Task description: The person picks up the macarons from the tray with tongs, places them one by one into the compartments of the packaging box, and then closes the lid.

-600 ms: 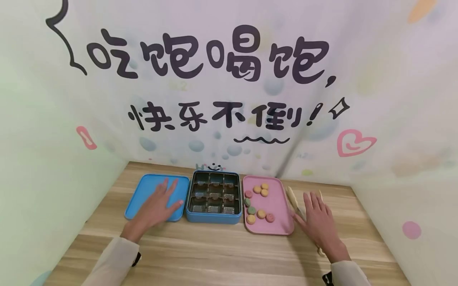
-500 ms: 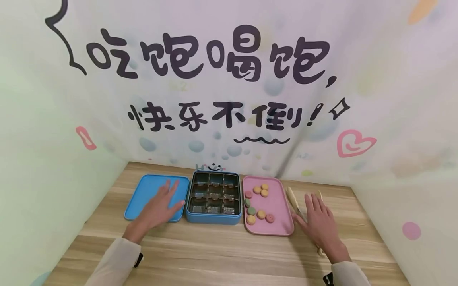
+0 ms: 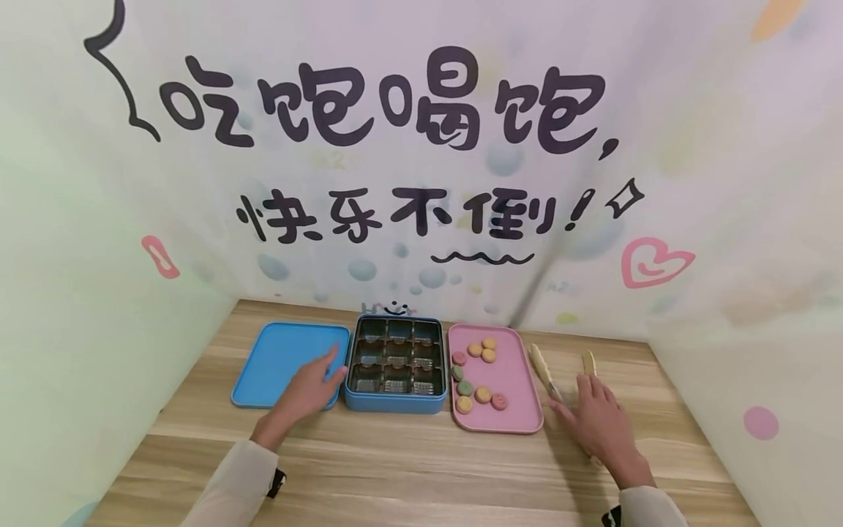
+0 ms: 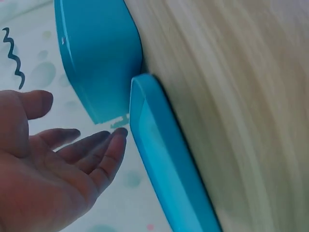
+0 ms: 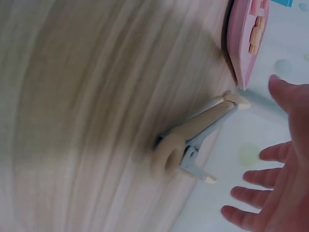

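My left hand [image 3: 304, 399] hovers at the right edge of a flat blue lid [image 3: 270, 366], close to the blue box [image 3: 395, 402]. In the left wrist view its fingers are loosely bent and hold nothing. Over a pair of tongs [image 3: 541, 366] with cream-coloured ends is my right hand [image 3: 602, 424], which hides their middle in the head view. The right wrist view shows the tongs [image 5: 198, 125] lying spread on the table, apart from my relaxed fingers.
Several small yellow, green and pink round cookies [image 3: 483, 395] lie on a pink tray [image 3: 520, 380] between box and tongs. A dark divided insert [image 3: 396, 353] fills the box. Behind the wooden table [image 3: 395, 468] stands a printed wall [image 3: 421, 161].
My left hand has moved right, from over the lid towards the box. My right hand has shifted slightly right and nearer to me, showing more of the tongs.
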Action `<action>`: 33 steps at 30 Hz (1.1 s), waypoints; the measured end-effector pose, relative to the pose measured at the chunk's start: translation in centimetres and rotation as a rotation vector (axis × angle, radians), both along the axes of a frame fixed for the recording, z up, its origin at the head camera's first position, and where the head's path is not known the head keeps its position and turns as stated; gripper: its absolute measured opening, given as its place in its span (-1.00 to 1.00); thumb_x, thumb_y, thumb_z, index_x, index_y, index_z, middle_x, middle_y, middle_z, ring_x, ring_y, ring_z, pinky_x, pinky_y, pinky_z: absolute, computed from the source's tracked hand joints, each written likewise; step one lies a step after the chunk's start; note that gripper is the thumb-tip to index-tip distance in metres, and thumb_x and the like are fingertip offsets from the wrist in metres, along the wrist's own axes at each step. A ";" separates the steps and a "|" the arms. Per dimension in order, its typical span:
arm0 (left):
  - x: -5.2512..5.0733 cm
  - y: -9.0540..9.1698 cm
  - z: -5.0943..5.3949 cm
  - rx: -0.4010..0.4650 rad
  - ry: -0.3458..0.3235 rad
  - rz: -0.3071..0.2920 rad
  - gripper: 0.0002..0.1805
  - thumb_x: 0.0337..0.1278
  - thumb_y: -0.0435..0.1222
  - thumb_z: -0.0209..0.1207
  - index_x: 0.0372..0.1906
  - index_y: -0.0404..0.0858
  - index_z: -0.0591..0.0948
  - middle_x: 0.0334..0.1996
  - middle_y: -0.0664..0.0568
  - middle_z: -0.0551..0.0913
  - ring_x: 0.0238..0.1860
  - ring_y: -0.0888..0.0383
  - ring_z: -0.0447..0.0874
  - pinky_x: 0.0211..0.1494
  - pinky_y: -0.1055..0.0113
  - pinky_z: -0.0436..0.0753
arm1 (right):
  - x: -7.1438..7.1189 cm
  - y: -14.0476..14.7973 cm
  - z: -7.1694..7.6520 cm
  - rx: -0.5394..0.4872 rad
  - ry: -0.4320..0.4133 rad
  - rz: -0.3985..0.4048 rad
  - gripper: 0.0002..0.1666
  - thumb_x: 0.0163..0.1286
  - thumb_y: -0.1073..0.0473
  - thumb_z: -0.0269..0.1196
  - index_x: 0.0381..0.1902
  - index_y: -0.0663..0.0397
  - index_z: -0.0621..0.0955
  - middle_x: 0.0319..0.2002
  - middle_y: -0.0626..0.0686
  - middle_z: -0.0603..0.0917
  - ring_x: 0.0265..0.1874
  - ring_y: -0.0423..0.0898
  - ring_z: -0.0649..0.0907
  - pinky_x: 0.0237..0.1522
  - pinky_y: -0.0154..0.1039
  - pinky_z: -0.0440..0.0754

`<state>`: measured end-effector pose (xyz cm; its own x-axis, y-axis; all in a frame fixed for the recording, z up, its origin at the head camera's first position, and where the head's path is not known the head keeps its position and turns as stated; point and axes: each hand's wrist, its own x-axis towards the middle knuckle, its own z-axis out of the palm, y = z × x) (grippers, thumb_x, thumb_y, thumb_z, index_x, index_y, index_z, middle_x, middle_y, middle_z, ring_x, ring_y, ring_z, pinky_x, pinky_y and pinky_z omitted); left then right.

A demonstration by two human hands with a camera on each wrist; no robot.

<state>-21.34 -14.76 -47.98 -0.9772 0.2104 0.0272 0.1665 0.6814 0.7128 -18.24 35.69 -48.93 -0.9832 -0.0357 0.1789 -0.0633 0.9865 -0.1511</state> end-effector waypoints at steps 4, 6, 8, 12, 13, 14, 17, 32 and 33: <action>-0.2 0.6 -0.8 0.029 -0.031 0.049 -0.36 0.51 -0.23 -0.02 0.47 -0.53 0.17 0.20 -0.36 0.55 -0.29 -0.15 0.63 -0.16 0.06 0.60 | 0.4 0.4 -0.3 -0.006 -0.090 -0.048 -0.07 0.35 -0.27 0.25 0.20 0.51 0.34 0.14 0.55 0.41 0.03 0.52 0.49 -0.13 0.37 0.50; -0.3 0.8 -1.1 0.047 -0.067 0.064 -0.37 0.51 -0.23 -0.02 0.46 -0.54 0.19 0.02 -0.30 0.63 -0.52 0.01 0.43 -0.33 0.19 0.47 | 0.4 0.6 -0.5 -0.021 -0.135 -0.071 -0.02 0.34 -0.28 0.25 0.23 0.54 0.31 0.08 0.54 0.44 -0.07 0.50 0.54 -0.18 0.32 0.53; -0.2 0.9 -1.2 0.048 -0.086 0.072 -0.40 0.51 -0.24 -0.03 0.43 -0.55 0.23 -0.06 -0.26 0.65 -0.56 0.13 0.31 -0.33 0.25 0.40 | 0.3 0.8 -0.8 -0.048 -0.174 -0.089 0.04 0.33 -0.30 0.26 0.29 0.54 0.26 0.03 0.54 0.46 -0.16 0.47 0.58 -0.28 0.25 0.55; -0.1 1.1 -1.1 0.033 -0.091 0.078 -0.45 0.51 -0.24 -0.02 0.39 -0.53 0.33 -0.28 -0.35 0.61 -0.55 0.08 0.35 -0.33 0.22 0.41 | 0.1 1.2 -1.5 -0.108 -0.222 -0.117 0.16 0.31 -0.31 0.27 0.45 0.47 0.12 0.05 0.62 0.46 -0.18 0.47 0.61 -0.34 0.19 0.59; -0.1 1.2 -1.0 0.026 -0.077 0.076 -0.46 0.51 -0.24 -0.01 0.38 -0.53 0.35 -0.20 -0.39 0.63 -0.48 0.05 0.45 -0.29 0.19 0.46 | 0.1 1.2 -1.7 -0.122 -0.223 -0.122 0.18 0.30 -0.32 0.28 0.46 0.46 0.10 0.06 0.63 0.46 -0.17 0.48 0.61 -0.35 0.19 0.59; -0.1 1.3 -0.9 0.029 -0.072 0.073 -0.47 0.50 -0.25 -0.01 0.37 -0.53 0.36 -0.10 -0.44 0.62 -0.43 0.01 0.49 -0.28 0.17 0.47 | 0.0 1.3 -1.8 -0.132 -0.223 -0.128 0.18 0.29 -0.32 0.29 0.46 0.46 0.12 0.04 0.63 0.47 -0.19 0.46 0.62 -0.37 0.18 0.60; -0.1 1.4 -0.7 0.044 -0.085 0.060 -0.47 0.50 -0.27 -0.01 0.38 -0.53 0.35 0.10 -0.45 0.56 -0.19 -0.12 0.60 -0.16 0.13 0.53 | 0.0 1.4 -2.1 -0.147 -0.212 -0.139 0.20 0.24 -0.34 0.32 0.44 0.46 0.15 -0.03 0.61 0.51 -0.26 0.40 0.63 -0.46 0.12 0.58; -0.2 1.7 -0.4 0.065 -0.161 0.029 -0.44 0.54 -0.27 -0.06 0.44 -0.53 0.24 0.36 -0.42 0.33 0.35 -0.32 0.32 0.21 -0.11 0.50 | -0.5 1.7 -2.4 -0.227 -0.115 -0.172 -0.05 0.23 -0.05 0.38 0.18 0.68 0.28 -0.16 0.62 0.49 -0.29 0.35 0.60 -0.31 0.20 0.56; -0.2 1.7 -0.4 0.068 -0.164 0.031 -0.44 0.54 -0.27 -0.06 0.44 -0.53 0.23 0.37 -0.42 0.32 0.37 -0.32 0.30 0.25 -0.14 0.47 | -0.5 1.6 -2.4 -0.235 -0.114 -0.179 -0.10 0.23 -0.04 0.37 0.13 0.66 0.29 -0.19 0.61 0.48 -0.33 0.32 0.59 -0.34 0.19 0.55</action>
